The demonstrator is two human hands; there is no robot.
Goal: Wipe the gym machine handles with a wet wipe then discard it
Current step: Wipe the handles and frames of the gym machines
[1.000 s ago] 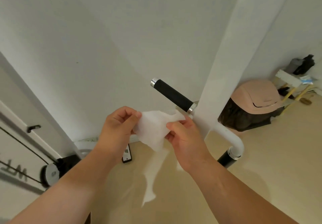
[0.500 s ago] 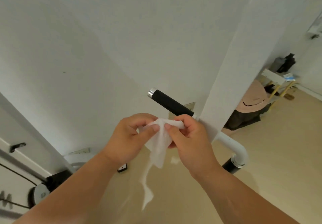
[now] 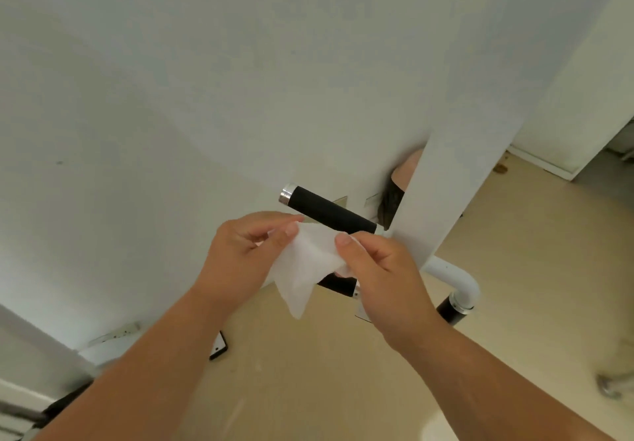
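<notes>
**Just short of the black handle (image 3: 329, 212), a wet wipe (image 3: 305, 269) held ready**

Between the two hands the wipe hangs crumpled and partly folded, with one corner drooping below the knuckles. The left hand (image 3: 240, 262) pinches its upper left edge between thumb and forefinger. The right hand (image 3: 380, 279) pinches the upper right edge, thumb on the near side and the other fingers curled behind. Just beyond the fingertips, the black handle with its silver end cap juts out from the white upright post (image 3: 446, 200). As far as can be told, the wipe does not touch it yet.

The step in hand looks like spreading the wipe before the first pass. It would go best opened into a flat pad wide enough to wrap the grip. One hand could then close round the handle and slide from the cap toward the post, twisting to reach the underside.

A second black grip (image 3: 453, 310) sits below and to the right of the right hand, on a curved white tube (image 3: 456, 277). Another dark grip (image 3: 338, 285) is half hidden behind the wipe. Both probably need the same treatment.

Beyond the right hand, behind the post, part of a bin (image 3: 410, 169) shows, with a pinkish lid over a dark liner. Most of it is hidden, so its contents cannot be seen. It is the likely place for the used wipe.
</notes>
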